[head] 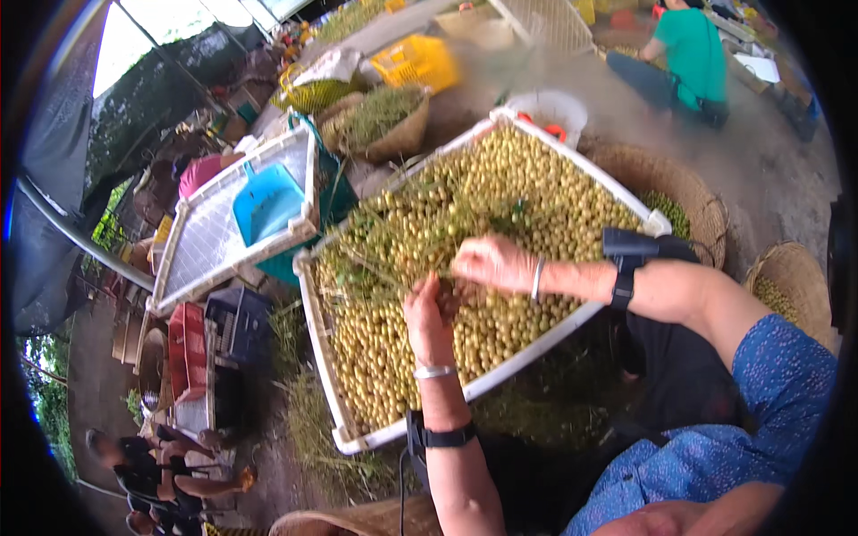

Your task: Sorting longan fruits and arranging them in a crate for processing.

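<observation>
A white-framed tray point(570, 325) full of small round yellow-green fruits point(382, 348) lies before me. Thin green stems and twigs point(375, 258) are heaped over its middle and left part. My left hand point(429, 321), with a metal bangle at the wrist, is over the tray with its fingers curled upward. Close beside it, my right hand point(493, 261) has its fingertips drawn together, near the left fingertips and the stems. Blur and the small size hide whether either hand pinches a stem. Both forearms wear black strapped devices.
Left of the tray, a blue dustpan point(268, 204) rests on another framed mesh tray point(201, 258). Woven baskets point(670, 181) with fruits stand at the right, and a sack of stems point(379, 124) beyond. A co-worker in green point(690, 57) sits at the upper right. Loose stems litter the ground.
</observation>
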### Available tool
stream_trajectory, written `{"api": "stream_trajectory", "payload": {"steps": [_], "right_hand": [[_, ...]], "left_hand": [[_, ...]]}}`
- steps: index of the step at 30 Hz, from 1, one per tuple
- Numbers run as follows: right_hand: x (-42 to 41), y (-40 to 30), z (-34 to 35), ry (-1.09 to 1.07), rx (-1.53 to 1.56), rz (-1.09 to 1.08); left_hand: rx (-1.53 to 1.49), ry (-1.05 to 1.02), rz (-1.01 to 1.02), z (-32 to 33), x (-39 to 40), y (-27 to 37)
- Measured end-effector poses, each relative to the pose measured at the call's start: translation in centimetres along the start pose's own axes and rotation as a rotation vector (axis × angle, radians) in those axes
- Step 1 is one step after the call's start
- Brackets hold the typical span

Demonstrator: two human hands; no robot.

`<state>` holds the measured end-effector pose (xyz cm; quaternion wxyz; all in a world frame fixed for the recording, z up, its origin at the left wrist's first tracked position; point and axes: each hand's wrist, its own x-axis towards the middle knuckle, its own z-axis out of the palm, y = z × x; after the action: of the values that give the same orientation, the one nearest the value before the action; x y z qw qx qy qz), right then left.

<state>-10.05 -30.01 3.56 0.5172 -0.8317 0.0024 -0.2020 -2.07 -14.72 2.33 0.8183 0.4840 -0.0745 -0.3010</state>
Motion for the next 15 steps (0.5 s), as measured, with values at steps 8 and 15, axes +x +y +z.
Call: {"api": "stream_trajectory", "payload": {"steps": [8,15], "right_hand": [[0.5,1.4,-0.3,-0.087,0.373,0.276],[0.5,-0.7,-1.3,-0.153,-0.049,0.012]], "left_hand": [[-0.059,0.012,0.049,0.9,0.1,-0.3],[0.124,-0.006,0.041,0.6,0.3,0.1]]}}
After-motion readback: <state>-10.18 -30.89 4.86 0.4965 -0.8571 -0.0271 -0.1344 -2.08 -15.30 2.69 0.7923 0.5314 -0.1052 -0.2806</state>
